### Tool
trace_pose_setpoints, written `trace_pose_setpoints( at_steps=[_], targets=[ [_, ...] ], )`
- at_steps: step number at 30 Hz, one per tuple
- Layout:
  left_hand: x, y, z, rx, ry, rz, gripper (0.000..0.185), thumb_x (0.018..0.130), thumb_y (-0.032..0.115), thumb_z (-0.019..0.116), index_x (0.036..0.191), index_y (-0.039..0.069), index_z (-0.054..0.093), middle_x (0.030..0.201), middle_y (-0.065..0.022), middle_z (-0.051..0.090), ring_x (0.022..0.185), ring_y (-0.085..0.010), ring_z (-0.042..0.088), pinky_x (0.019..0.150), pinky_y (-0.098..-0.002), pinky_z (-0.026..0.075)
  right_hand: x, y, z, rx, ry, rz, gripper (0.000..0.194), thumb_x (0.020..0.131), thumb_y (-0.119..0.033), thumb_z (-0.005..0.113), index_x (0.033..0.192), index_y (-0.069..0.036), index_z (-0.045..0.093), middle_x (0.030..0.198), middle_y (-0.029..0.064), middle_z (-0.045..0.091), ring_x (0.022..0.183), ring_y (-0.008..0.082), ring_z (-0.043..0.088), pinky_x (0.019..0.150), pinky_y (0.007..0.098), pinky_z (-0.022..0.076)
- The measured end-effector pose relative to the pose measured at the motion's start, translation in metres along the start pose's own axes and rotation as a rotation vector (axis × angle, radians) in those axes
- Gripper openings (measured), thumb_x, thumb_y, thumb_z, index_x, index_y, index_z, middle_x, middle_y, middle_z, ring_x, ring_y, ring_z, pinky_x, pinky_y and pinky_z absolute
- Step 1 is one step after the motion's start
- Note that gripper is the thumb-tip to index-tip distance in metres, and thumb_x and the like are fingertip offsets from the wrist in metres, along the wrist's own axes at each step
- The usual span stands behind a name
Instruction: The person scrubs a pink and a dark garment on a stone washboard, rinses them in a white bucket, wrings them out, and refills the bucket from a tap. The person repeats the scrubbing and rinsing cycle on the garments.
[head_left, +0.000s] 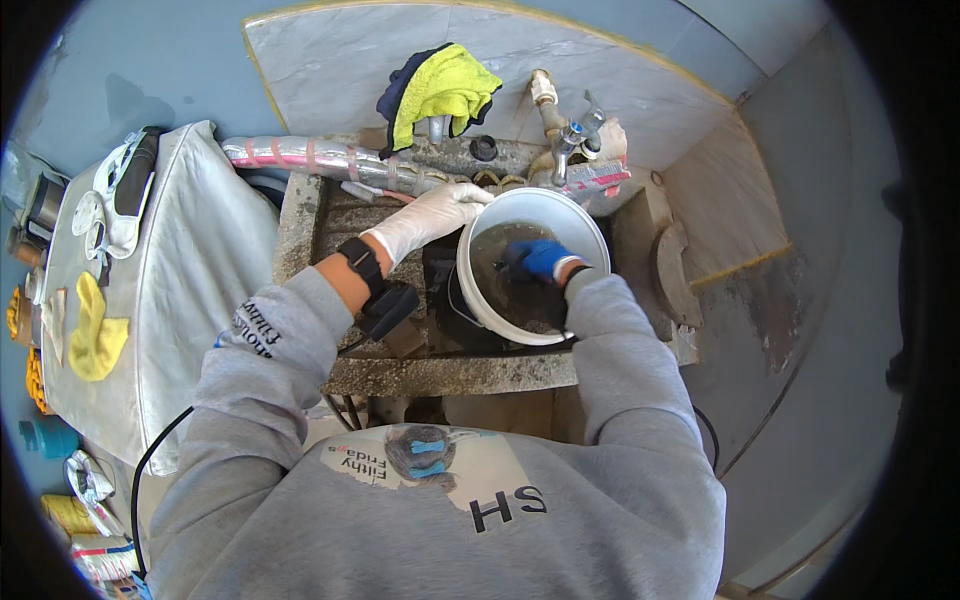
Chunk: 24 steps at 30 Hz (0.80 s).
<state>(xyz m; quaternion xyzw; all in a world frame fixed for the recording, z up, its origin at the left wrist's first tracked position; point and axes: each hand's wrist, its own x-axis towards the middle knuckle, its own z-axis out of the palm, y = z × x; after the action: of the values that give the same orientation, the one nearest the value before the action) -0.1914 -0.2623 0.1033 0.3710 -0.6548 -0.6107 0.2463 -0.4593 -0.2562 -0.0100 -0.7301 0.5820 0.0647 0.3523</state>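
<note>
A white plastic bucket (525, 204) stands in a stone utility sink (450, 377), holding murky grey-brown water (514, 300). At the bucket's upper left rim is my left hand (439, 212) in a whitish thin glove, its fingers and thumb gripping the edge. Inside the bucket, my right hand (546, 259) wears a blue glove. Its fingertips reach down into the dark water, so whatever they touch is hidden. A black strap with a dark device (390, 311) is on my left wrist.
A metal tap (566, 146) and foil-wrapped pipe (322, 157) run behind the sink. A yellow-green cloth (446, 82) hangs above. Near the pipe lies a brush (364, 191). Left is a covered surface (202, 247) with a yellow cloth (97, 330). A curved stone piece (671, 274) leans right.
</note>
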Motion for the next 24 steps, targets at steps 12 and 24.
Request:
trace_pose_setpoints(
  at_steps=[12,24],
  targets=[
    [0.006,0.001,0.034,-0.033,-0.034,-0.196,0.052,0.093,0.039,0.053,0.135,0.01,0.046,0.131,-0.0111,0.05,0.12,-0.0249,0.047,0.1,-0.04,0.039,-0.022,0.029,-0.04,0.125,-0.164,-0.224,0.029,0.079,-0.01,0.062,0.108,-0.006,0.065,0.101,0.0109,0.066,0.092,0.0211,0.063,0.085,0.0318,0.0486],
    [0.041,-0.012,0.104,-0.704,0.018,-0.52,0.105,0.072,0.088,0.027,0.151,0.02,0.008,0.157,-0.0116,0.004,0.142,-0.0391,0.001,0.102,-0.072,0.009,-0.179,-0.073,-0.194,0.641,0.364,-0.506,0.029,0.088,-0.013,0.052,0.111,0.004,0.058,0.115,0.0194,0.061,0.104,0.0278,0.059,0.097,0.0411,0.0447]
  ],
)
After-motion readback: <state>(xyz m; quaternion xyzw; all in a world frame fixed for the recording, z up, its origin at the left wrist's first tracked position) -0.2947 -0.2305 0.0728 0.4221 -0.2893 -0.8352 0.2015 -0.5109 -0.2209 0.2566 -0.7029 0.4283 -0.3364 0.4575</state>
